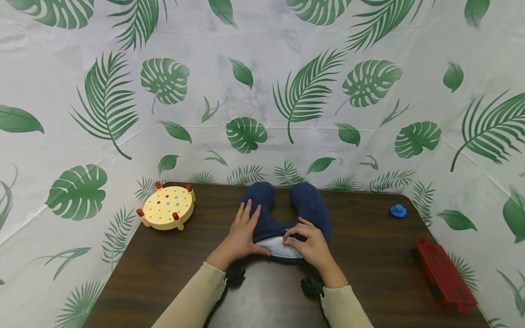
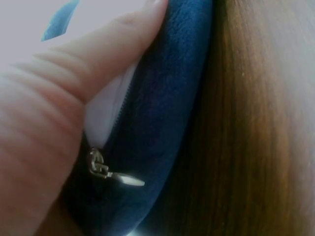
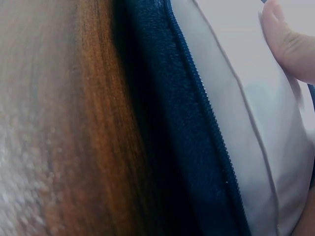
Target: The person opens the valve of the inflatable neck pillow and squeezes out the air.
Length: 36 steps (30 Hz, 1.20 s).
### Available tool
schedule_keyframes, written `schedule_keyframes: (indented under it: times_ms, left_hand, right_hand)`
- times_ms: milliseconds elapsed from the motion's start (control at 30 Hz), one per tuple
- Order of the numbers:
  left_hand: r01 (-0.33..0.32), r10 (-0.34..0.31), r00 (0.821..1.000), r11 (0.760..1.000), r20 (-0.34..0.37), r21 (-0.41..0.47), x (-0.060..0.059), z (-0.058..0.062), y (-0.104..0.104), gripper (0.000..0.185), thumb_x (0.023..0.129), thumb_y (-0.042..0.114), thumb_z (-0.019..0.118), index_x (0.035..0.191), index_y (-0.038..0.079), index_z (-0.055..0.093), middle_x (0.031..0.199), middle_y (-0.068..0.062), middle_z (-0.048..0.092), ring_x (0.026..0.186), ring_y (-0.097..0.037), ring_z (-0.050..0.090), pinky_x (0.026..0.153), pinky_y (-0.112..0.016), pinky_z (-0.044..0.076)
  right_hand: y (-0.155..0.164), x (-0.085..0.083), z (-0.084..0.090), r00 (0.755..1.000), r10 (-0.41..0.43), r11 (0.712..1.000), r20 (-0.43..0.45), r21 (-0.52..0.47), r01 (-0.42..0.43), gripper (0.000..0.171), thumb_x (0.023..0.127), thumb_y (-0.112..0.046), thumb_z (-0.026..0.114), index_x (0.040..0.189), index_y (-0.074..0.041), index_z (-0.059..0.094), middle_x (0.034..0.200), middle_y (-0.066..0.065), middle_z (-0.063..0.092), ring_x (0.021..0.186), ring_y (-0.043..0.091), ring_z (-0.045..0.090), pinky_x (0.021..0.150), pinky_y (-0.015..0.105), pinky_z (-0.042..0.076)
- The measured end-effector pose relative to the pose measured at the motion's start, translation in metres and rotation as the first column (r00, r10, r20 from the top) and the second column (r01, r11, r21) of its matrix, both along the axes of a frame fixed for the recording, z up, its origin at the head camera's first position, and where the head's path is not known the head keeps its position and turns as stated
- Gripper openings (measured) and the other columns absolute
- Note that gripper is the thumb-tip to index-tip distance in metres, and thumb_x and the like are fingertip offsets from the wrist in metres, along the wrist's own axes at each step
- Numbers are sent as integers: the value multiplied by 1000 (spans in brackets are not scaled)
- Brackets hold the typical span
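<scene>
A navy U-shaped neck pillow lies at the middle of the dark wood table, its arms pointing away. The left hand lies flat on the left arm, fingers straight, thumb tucked at the open zipper, apparently to steady the cover. The right hand pinches the cover edge where the white inner cushion shows. Elsewhere on the table are a yellow peg board, a blue knob and a red toy truck, with a leaf-print backdrop behind.
</scene>
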<state>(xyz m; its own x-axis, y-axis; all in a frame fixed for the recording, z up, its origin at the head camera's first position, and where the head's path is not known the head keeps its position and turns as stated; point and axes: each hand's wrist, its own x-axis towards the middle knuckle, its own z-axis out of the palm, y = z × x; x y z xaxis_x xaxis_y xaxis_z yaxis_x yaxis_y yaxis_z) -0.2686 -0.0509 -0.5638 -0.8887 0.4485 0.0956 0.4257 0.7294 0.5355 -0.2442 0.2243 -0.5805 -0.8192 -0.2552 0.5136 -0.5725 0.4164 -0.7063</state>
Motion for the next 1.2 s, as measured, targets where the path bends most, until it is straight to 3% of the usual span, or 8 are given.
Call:
schedule_keyframes:
  times_ms: [433,700,1200]
  left_hand:
    - [4,-4,1000,1000,-11,6,-1,-1,0,147,67,65,99,177,18,13,185,-17,-6,171,-44,-8,125,-77,26]
    - [-2,2,1000,1000,21,12,0,0,-1,147,68,65,99,177,20,11,185,-14,-6,171,-41,-8,127,-75,25]
    - [-12,12,1000,1000,27,-5,-1,3,-1,154,68,68,97,177,13,3,185,-15,5,171,-42,5,131,-67,25]
  right_hand:
    - [-2,-1,-1,1000,14,1000,2,-23,-14,23,81,-13,96,91,-29,83,92,-10,83,100,14,81,124,56,39]
    - [-1,-1,0,998,30,998,57,-64,-26,24,81,-14,97,93,-27,81,93,-7,82,106,15,77,128,45,36]
    - [-2,0,2,1000,12,998,17,-64,-11,23,82,-10,96,92,-26,83,96,-5,84,98,17,77,125,56,38]
